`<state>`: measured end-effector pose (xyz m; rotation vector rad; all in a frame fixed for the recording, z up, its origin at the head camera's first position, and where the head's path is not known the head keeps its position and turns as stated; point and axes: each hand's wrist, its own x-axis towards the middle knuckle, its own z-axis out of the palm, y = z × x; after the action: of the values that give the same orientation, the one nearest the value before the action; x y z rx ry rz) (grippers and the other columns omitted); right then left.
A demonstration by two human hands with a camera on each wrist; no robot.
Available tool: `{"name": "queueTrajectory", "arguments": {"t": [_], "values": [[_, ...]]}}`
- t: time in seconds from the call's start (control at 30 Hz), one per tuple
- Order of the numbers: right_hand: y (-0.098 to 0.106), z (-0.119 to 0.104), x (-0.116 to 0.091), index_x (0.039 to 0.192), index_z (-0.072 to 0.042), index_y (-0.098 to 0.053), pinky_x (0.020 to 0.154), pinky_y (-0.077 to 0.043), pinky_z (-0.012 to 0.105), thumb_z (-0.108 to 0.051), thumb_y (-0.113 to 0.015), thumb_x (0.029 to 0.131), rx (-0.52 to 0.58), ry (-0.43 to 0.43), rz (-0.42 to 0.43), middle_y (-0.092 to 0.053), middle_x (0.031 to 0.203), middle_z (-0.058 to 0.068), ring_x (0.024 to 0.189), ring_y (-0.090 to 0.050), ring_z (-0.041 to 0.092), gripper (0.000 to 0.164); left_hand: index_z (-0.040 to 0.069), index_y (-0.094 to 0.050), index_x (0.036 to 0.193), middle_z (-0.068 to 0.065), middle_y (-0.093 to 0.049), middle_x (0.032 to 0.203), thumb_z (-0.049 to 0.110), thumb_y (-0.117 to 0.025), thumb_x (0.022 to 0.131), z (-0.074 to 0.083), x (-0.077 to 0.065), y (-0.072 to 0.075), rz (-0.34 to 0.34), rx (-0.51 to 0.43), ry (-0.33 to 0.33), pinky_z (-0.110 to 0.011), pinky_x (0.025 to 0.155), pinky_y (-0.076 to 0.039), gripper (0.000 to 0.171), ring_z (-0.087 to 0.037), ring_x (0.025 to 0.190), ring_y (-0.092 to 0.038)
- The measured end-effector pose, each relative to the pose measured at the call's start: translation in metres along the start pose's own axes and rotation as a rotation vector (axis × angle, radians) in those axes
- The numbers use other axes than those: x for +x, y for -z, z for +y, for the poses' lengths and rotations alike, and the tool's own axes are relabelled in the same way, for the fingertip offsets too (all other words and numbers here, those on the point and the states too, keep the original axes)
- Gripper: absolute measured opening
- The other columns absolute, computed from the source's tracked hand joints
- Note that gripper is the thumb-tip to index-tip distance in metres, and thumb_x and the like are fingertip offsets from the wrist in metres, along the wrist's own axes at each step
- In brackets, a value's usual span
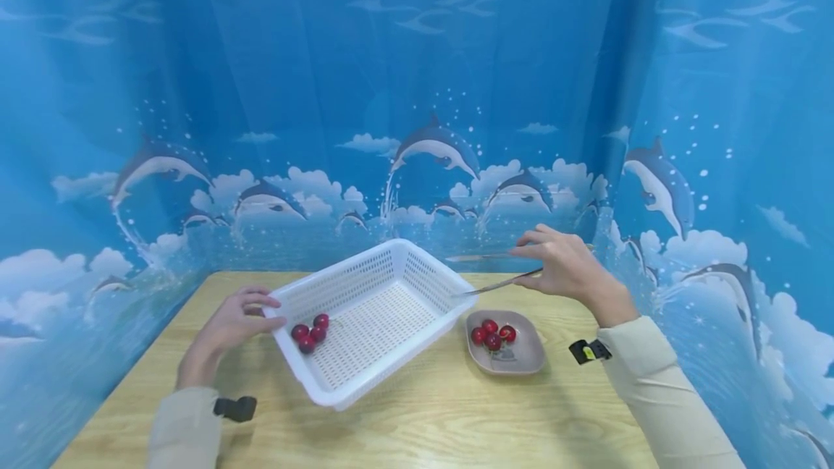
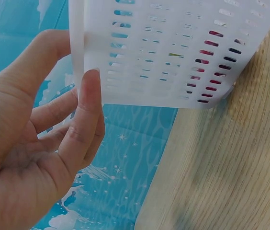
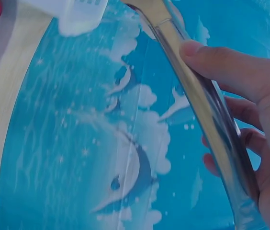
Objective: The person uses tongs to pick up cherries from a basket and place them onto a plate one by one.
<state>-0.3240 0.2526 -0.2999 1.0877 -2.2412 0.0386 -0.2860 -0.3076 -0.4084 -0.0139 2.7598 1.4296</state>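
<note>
Basket point(image 1: 384, 331), white, slotted, centre of the head view, four cherries point(image 1: 307, 344) at its left end; dish point(image 1: 528, 355), right of centre, four more cherries point(image 1: 493, 341). Left hand point(image 1: 231, 320), left of frame, grips the basket's rim; right hand point(image 1: 563, 263), right of frame, grasps tongs point(image 1: 502, 283), tips apart, nothing between. Transfer, I judge, part-way: fruit split evenly, finished lot undeterminable. Left wrist view: fingers pinching rim, upper left; red through slots, upper right. Right wrist view: thumb pressing tongs, upper right; cherries, upper left.
</note>
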Motion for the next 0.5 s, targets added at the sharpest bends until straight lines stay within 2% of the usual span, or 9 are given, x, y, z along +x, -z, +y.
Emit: {"name": "queueTrajectory", "arguments": {"t": [0.17,0.5], "values": [[-0.013,-0.013,0.021,0.108,-0.013,-0.081,0.063,-0.059,0.034,-0.03,-0.096,0.069,0.05,0.028,0.031,-0.076,0.103,0.004,0.091,-0.065,0.021,0.045,-0.004,-0.062,0.131,-0.027,-0.031,0.162,0.032,-0.083,0.086,-0.001,-0.001,-0.001,0.009,0.005,0.001,-0.066,0.109,-0.049,0.061,-0.052,0.137,-0.047],[-0.04,-0.04,0.056,0.108,-0.014,-0.081,0.073,-0.063,0.033,-0.029,-0.095,0.071,0.143,0.093,0.046,-0.077,0.105,0.002,0.095,-0.068,0.02,0.042,-0.006,-0.063,0.129,-0.027,-0.034,0.16,0.03,-0.083,0.086,-0.001,-0.001,0.0,0.008,-0.009,-0.034,-0.062,0.106,-0.052,0.059,-0.052,0.135,-0.049]]}}
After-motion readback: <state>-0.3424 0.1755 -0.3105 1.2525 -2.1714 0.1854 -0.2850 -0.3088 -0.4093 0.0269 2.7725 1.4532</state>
